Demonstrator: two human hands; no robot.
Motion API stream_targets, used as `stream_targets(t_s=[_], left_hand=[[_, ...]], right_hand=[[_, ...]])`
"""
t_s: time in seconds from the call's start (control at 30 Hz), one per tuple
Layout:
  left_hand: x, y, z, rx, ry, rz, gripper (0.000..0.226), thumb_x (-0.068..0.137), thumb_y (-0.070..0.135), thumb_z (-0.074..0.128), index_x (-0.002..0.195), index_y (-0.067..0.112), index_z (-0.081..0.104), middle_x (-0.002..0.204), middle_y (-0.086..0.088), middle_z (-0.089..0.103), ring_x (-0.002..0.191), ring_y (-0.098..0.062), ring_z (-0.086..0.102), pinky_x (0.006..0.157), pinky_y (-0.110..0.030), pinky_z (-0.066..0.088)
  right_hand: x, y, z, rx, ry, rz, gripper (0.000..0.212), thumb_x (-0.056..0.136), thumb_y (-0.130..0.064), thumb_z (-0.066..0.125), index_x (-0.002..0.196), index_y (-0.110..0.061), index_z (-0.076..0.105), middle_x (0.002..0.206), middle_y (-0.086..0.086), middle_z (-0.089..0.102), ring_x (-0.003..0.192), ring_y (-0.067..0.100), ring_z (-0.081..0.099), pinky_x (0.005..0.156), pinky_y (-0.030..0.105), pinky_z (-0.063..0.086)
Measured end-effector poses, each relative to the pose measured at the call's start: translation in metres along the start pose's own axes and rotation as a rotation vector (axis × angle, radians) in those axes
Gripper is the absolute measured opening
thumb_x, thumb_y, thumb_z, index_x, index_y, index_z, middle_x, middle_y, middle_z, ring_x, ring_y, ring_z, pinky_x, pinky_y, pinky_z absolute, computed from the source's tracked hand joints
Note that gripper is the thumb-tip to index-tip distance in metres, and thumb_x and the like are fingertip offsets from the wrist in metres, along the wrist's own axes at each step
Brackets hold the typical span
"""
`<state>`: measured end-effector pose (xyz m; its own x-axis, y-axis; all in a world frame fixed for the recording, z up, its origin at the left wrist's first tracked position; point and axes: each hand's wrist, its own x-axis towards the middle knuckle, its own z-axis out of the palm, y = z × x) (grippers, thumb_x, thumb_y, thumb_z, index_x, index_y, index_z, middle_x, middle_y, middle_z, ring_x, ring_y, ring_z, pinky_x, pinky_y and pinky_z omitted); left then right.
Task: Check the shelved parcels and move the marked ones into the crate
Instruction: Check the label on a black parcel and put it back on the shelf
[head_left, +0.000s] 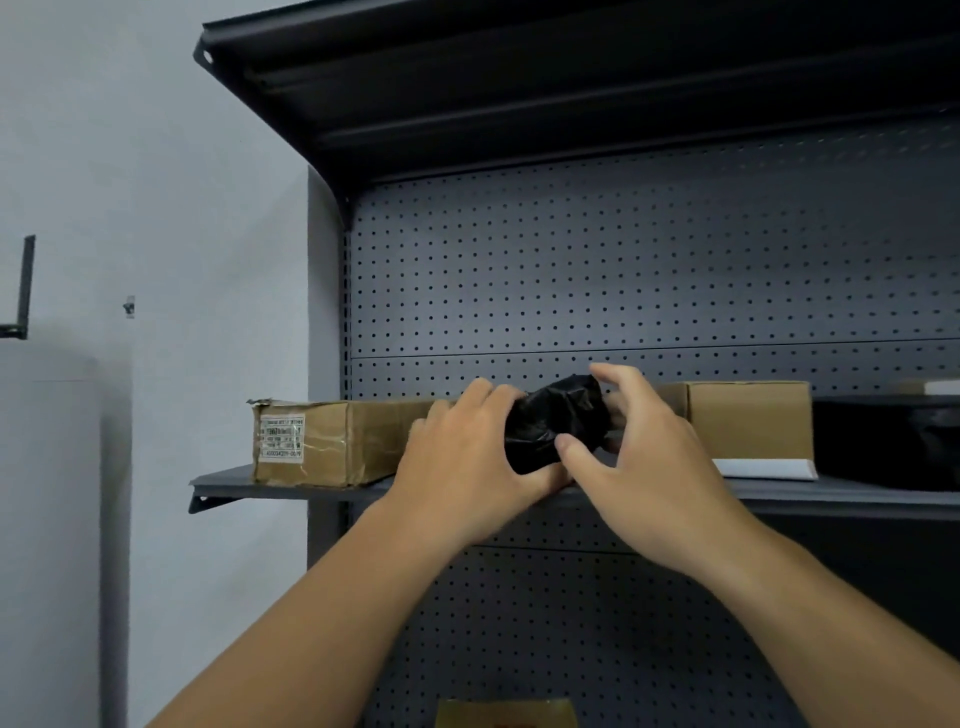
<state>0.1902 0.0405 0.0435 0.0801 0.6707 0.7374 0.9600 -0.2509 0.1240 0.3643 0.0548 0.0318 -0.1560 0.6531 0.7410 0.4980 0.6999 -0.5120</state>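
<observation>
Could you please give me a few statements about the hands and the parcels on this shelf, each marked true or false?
1. Both hands hold the small black-wrapped parcel. True: the left hand and the right hand grip it from either side.
2. The black-wrapped parcel is in a crate. False: it is held at the dark metal shelf; no crate is visible.
3. The taped cardboard box at the left bears a white printed label. True.
4. The plain cardboard box on the right lies on the bare shelf. False: it rests on a white flat item.
5. The backing is solid wood. False: it is a perforated panel.
</observation>
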Motion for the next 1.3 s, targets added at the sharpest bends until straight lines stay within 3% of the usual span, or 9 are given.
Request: stream_targets(t_s=[0.1,0.17,0.37,0.5,0.6,0.7,0.9,1.2,1.3], left_hand=[[0.000,0.001,-0.003,0.243,0.082,0.060,0.079,0.070,0.083,0.025,0.118,0.032,0.060,0.111,0.013,0.058,0.107,-0.022,0.046,0.093,-0.036,0.041],[0.001,0.004,-0.006,0.290,0.118,0.114,0.068,0.076,0.077,0.032,0.119,0.031,0.058,0.111,0.012,0.061,0.105,-0.019,0.047,0.088,-0.033,0.039],[0.006,-0.001,-0.010,0.261,0.242,0.206,0.091,0.093,0.054,0.058,0.162,0.042,-0.001,0.116,0.009,0.061,0.097,-0.016,0.059,0.064,-0.030,0.048],[0.007,-0.007,-0.013,0.069,0.437,0.060,0.048,0.099,0.049,0.050,0.146,0.041,0.042,0.109,0.009,0.062,0.094,-0.014,0.060,0.069,-0.036,0.053],[0.002,0.000,-0.015,-0.220,0.539,-0.061,0.032,0.100,0.053,0.053,0.130,0.041,0.052,0.102,0.016,0.064,0.090,-0.005,0.060,0.071,-0.032,0.051],[-0.002,0.003,-0.018,-0.678,0.589,-0.117,0.020,0.100,0.048,0.060,0.116,0.036,0.057,0.099,0.017,0.070,0.090,0.003,0.067,0.070,-0.028,0.057],[-0.015,0.013,-0.013,-1.324,0.572,-0.234,0.018,0.100,0.031,0.064,0.117,0.025,0.062,0.107,0.008,0.077,0.103,-0.008,0.073,0.086,-0.030,0.058],[-0.040,0.007,-0.012,-1.187,0.599,-0.154,0.046,0.082,0.039,0.072,0.123,0.029,0.054,0.117,0.014,0.071,0.108,0.002,0.066,0.095,-0.026,0.056],[-0.043,0.004,-0.014,-1.043,0.632,0.027,0.053,0.093,0.012,0.072,0.135,0.033,0.047,0.124,0.026,0.063,0.121,0.000,0.060,0.095,-0.016,0.051]], right_hand=[[0.000,0.001,0.005,0.037,0.009,-0.013,0.058,0.099,-0.031,0.064,0.147,-0.038,0.033,0.117,-0.022,0.047,0.111,0.000,0.044,0.078,0.009,0.035],[-0.001,0.001,0.006,0.057,0.020,-0.024,0.055,0.099,-0.031,0.064,0.145,-0.040,0.036,0.113,-0.026,0.047,0.113,0.001,0.048,0.081,0.010,0.037],[-0.001,-0.003,0.000,0.183,0.084,-0.003,0.049,0.099,-0.039,0.061,0.145,-0.037,0.043,0.118,-0.034,0.054,0.113,-0.012,0.053,0.088,0.005,0.037],[0.006,0.000,-0.001,0.296,0.097,0.116,0.054,0.098,-0.039,0.063,0.147,-0.026,0.045,0.136,-0.015,0.058,0.115,-0.001,0.057,0.090,0.013,0.044],[0.009,-0.001,0.004,0.495,0.068,0.264,0.068,0.092,-0.040,0.072,0.151,-0.022,0.044,0.140,-0.007,0.059,0.121,0.014,0.062,0.107,0.041,0.050],[0.007,-0.006,0.003,0.602,0.076,0.280,0.072,0.089,-0.040,0.075,0.152,-0.024,0.042,0.142,-0.009,0.056,0.111,0.013,0.067,0.105,0.042,0.053],[-0.006,-0.024,0.004,0.894,-0.031,0.140,0.031,0.096,-0.027,0.068,0.125,-0.037,0.064,0.122,-0.012,0.073,0.113,0.012,0.070,0.091,0.038,0.061],[-0.017,-0.027,-0.011,0.820,0.108,-0.139,0.045,0.091,-0.021,0.067,0.134,-0.032,0.061,0.124,-0.010,0.073,0.116,0.009,0.069,0.091,0.030,0.059],[-0.021,-0.029,-0.017,0.719,0.151,-0.243,0.048,0.089,-0.018,0.068,0.133,-0.033,0.060,0.122,-0.015,0.073,0.116,0.004,0.067,0.091,0.015,0.054]])
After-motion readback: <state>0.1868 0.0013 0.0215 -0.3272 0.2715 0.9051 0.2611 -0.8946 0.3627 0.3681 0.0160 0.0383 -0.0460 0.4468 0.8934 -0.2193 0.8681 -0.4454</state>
